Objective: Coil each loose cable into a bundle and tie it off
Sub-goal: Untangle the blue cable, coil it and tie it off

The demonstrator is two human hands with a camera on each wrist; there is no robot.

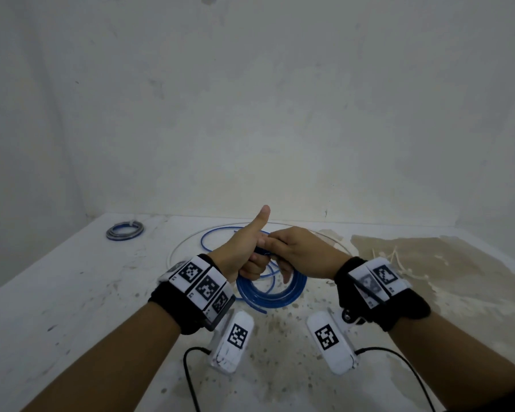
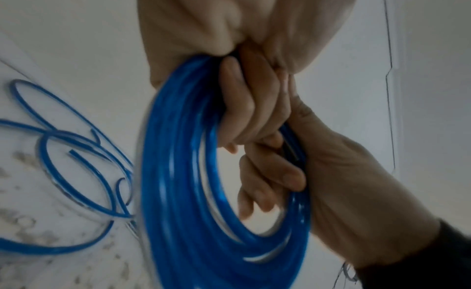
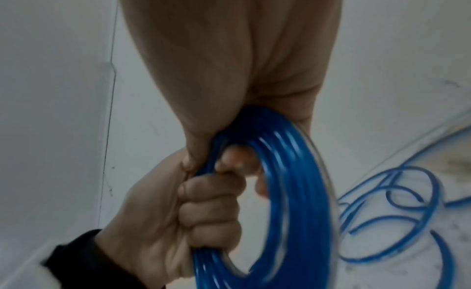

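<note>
I hold a blue cable coil above the table between both hands. My left hand grips the coil's top with curled fingers, thumb sticking up. My right hand lies over the same spot, its fingers curled round the strands next to the left hand. In the wrist views the coil hangs below the two fists as a thick ring of several turns. The rest of the blue cable trails loose on the table behind, in wide loops. One free end pokes out under the coil.
A tied grey and blue bundle lies at the table's back left corner. White zip ties are scattered on the stained patch at the right. Two white marker blocks with black leads sit near me. Walls close the back and left.
</note>
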